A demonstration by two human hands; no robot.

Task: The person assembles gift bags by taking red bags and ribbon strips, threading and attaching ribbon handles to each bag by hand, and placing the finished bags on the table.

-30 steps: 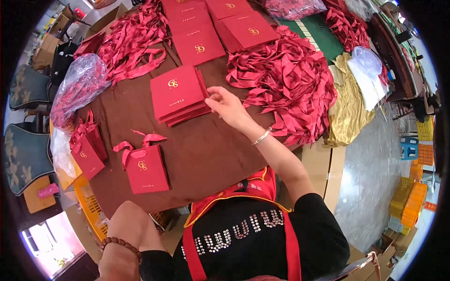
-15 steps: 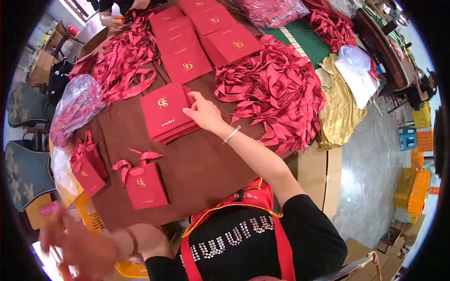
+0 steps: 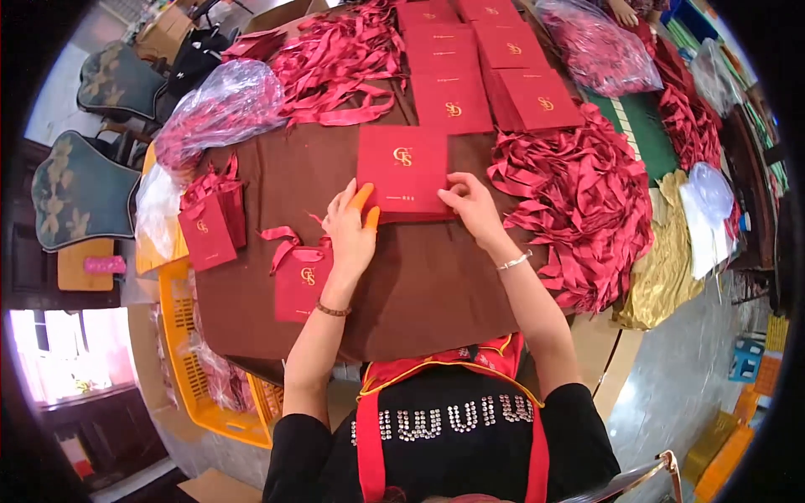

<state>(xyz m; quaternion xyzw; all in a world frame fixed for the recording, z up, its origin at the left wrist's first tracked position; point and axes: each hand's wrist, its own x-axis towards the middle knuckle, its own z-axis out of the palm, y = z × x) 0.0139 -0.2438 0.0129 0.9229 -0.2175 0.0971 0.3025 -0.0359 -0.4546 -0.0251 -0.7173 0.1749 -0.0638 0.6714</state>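
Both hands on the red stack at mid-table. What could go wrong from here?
1. The left hand and right hand touch only the near edge of the stack of flat red bags; several sheets might lift together.
2. The ribbon pile lies beside the right wrist and could snag.
3. The finished red bag sits under the left forearm and might get knocked.

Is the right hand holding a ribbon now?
No, the right hand rests on the flat red bag stack, apart from the ribbon pile.
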